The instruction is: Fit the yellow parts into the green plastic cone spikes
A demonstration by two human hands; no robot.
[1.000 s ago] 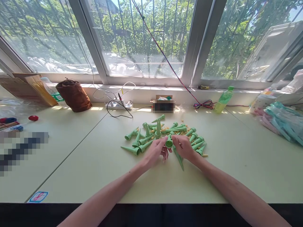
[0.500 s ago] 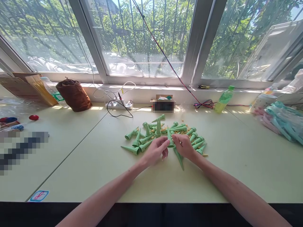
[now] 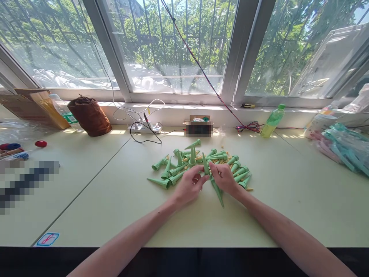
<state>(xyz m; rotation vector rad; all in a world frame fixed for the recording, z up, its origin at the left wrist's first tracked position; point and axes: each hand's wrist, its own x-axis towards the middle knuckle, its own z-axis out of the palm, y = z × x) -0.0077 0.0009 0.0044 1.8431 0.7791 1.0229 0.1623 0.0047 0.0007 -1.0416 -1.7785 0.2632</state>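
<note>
A green plastic watering spike (image 3: 205,164) stands point up between my hands, just above the table. My left hand (image 3: 190,182) is closed on its lower end, thumb at the base and fingers on its left side. Pressed against the right side of that spike, my right hand (image 3: 224,177) has its fingers curled in a pinch; whatever small piece may be in them is hidden. Another green spike (image 3: 217,193) lies below, pointing toward me. Several more green spikes (image 3: 175,177) lie heaped around, with small yellow-orange pieces (image 3: 230,156) among them.
A black box-shaped device (image 3: 198,129) and a power strip (image 3: 141,127) sit by the window. At the back left stand a brown pouch (image 3: 90,117) and a cardboard box (image 3: 37,107). To the right are a green bottle (image 3: 272,121) and plastic bags (image 3: 346,146).
The held spike has tipped slightly and its base is now more covered by my left fingers, which have curled in. My right hand stays in nearly the same place.
</note>
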